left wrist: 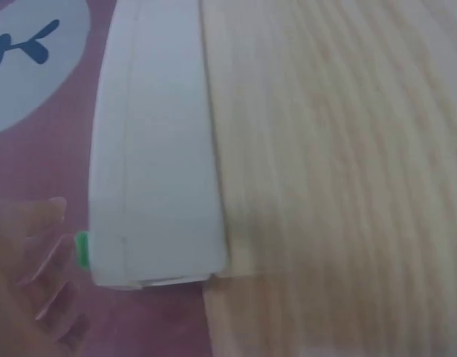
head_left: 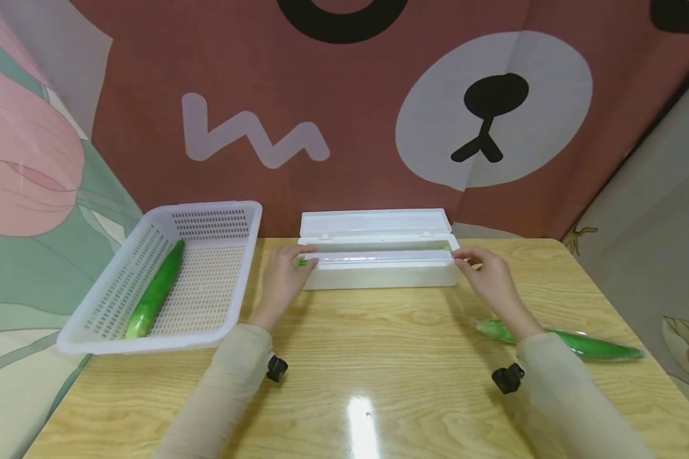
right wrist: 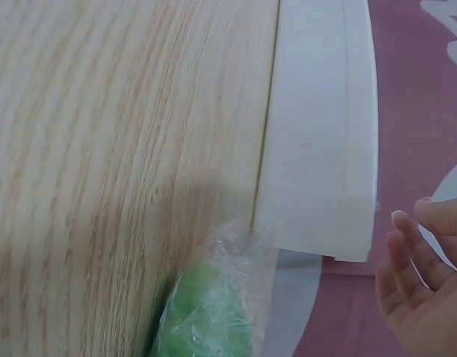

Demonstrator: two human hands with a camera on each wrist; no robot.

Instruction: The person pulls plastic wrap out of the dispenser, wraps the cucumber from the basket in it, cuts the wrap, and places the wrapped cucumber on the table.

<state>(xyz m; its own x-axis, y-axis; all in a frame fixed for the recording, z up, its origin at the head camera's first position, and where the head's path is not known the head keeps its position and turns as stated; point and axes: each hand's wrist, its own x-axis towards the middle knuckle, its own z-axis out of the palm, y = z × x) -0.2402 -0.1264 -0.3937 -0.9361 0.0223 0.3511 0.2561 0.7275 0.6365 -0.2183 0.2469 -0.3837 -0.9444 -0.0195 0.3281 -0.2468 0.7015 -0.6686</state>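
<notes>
A long white cling film dispenser box stands near the table's back edge, its lid raised. Along its front top lies a white strip with a glossy clear surface. My left hand is at the box's left end, thumb and forefinger around the corner beside a small green tab. At the right end, my right hand has thumb and forefinger close together at the corner. In the wrist views the fingers of both hands are bent just beyond the box's ends; I cannot tell whether they pinch clear film.
A white perforated basket stands to the left, with a long green cucumber in it. A film-wrapped cucumber lies on the wooden table at the right, partly behind my right forearm. A printed cloth hangs behind.
</notes>
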